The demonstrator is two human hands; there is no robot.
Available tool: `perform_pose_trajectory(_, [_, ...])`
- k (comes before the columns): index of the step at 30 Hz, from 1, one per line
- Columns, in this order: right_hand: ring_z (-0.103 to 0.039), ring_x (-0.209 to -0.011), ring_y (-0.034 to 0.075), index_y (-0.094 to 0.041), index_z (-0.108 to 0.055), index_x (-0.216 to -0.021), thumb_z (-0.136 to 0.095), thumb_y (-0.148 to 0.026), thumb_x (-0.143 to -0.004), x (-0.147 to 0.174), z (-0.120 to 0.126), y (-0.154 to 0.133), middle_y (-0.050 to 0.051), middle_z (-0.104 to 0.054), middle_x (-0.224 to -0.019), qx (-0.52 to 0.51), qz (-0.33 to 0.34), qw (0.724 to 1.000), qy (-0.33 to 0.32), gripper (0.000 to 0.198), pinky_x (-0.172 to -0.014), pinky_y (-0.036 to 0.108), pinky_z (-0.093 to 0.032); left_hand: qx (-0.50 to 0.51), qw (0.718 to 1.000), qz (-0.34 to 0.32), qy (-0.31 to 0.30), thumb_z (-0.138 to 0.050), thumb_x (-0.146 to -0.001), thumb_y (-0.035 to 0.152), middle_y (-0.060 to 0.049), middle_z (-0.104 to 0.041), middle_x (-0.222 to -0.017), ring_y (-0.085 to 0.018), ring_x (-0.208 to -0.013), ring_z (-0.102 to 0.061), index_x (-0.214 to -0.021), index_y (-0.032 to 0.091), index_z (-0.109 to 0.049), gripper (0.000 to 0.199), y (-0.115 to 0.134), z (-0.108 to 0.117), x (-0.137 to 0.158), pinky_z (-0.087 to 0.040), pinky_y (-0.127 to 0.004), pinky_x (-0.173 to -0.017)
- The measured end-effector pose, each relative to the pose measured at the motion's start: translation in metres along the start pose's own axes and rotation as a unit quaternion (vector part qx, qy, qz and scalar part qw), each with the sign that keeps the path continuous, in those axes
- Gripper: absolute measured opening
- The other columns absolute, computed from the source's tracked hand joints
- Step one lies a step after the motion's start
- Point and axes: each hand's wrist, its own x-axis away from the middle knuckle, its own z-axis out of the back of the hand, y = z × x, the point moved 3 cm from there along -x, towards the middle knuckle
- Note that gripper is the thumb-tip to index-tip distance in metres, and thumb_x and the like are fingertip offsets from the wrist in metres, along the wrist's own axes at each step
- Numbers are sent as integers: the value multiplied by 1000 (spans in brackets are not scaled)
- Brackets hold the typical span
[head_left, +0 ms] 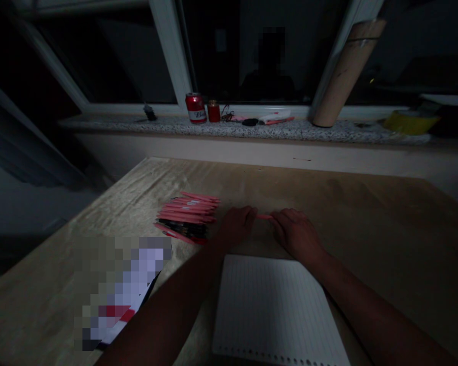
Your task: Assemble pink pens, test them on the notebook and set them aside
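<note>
From where I stand, the notebook (275,310) makes the best marker. Just beyond its far edge, a slim pink pen (264,216) spans both hands: the left hand (238,223) has its fingers closed on one end, the right hand (295,231) on the other, though the exact fingertip contact is too dark to make out. Handling it well, I'd say, calls for a light, even pinch, ends level, and wrists lifted off the page. Left of the notebook's far corner lie the pink pens (189,208), with black pens (181,229) along their near side; the left elbow shouldn't swing that way carelessly, since a jolt could scatter them. The table's (377,229) far edge runs well beyond the notebook, against the wall. The roomiest stretch for moving is right of the notebook.
</note>
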Motion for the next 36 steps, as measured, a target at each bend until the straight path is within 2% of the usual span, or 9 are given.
perform_pose_trajectory(7, [-56,-81,22,-17,-64,-94,-48,-37,-87,2,5,8,9,-65,-86,-110,-71,988,78,26,-75,35,-39,40,998,46,34,-25,-93,37,-2,-58,-64,-14,-61,-54,-75,16,-55,41,-3,3,1,-32,-25,-58])
perform_pose_trajectory(10, [-58,-74,18,-18,-64,-88,-54,-40,-82,2,6,21,7,-65,-83,-263,-171,938,150,25,-69,31,-43,66,995,59,40,-26,-93,38,0,-54,-61,-13,-58,-52,-73,16,-53,40,-3,7,1,-30,-24,-56])
perform_pose_trajectory(13, [-55,-61,14,-18,-64,-82,-64,-41,-74,2,2,32,1,-62,-69,-429,-277,833,213,24,-58,26,-43,82,995,49,25,-28,-92,38,1,-52,-59,-12,-57,-50,-71,16,-52,39,-1,8,1,-29,-24,-55])
perform_pose_trajectory(17, [-44,-44,6,-18,-61,-76,-72,-36,-67,-2,-4,32,-4,-57,-59,-673,-340,617,225,24,-41,18,-34,101,995,15,3,-30,-91,41,1,-51,-60,-11,-57,-49,-71,16,-52,39,4,6,1,-29,-23,-55])
perform_pose_trajectory(19, [-46,-43,5,-17,-61,-75,-69,-38,-70,-4,-6,30,-2,-61,-63,-743,-353,529,208,24,-38,16,-35,106,994,-1,-4,-33,-90,43,2,-51,-60,-10,-57,-47,-71,15,-53,39,6,5,1,-29,-23,-55])
perform_pose_trajectory(22, [-48,-41,7,-16,-61,-81,-55,-48,-79,-2,-8,26,3,-66,-68,-810,-367,435,139,33,-36,18,-36,130,991,-5,-13,-39,-87,47,1,-54,-63,-10,-58,-47,-74,15,-55,39,9,5,0,-30,-22,-55])
perform_pose_trajectory(24, [-50,-42,9,-17,-61,-82,-44,-55,-83,-1,-9,23,5,-67,-71,-849,-341,395,83,42,-36,20,-36,149,989,-1,-22,-44,-84,48,1,-56,-66,-10,-59,-48,-77,14,-58,37,10,6,0,-32,-22,-56])
perform_pose_trajectory(28, [-50,-46,11,-19,-57,-71,-29,-63,-84,1,-6,20,5,-64,-75,-873,-274,402,42,53,-41,24,-38,164,986,-4,-38,-49,-81,46,0,-60,-69,-10,-61,-50,-82,15,-61,33,10,6,1,-35,-22,-58])
perform_pose_trajectory(36, [-28,-38,10,-22,-38,-56,-21,-64,-84,1,-1,16,-3,-41,-55,-823,-218,522,57,53,-43,27,-34,154,987,-25,-48,-59,-75,31,-1,-61,-73,-11,-65,-51,-87,16,-63,20,9,2,2,-39,-21,-60])
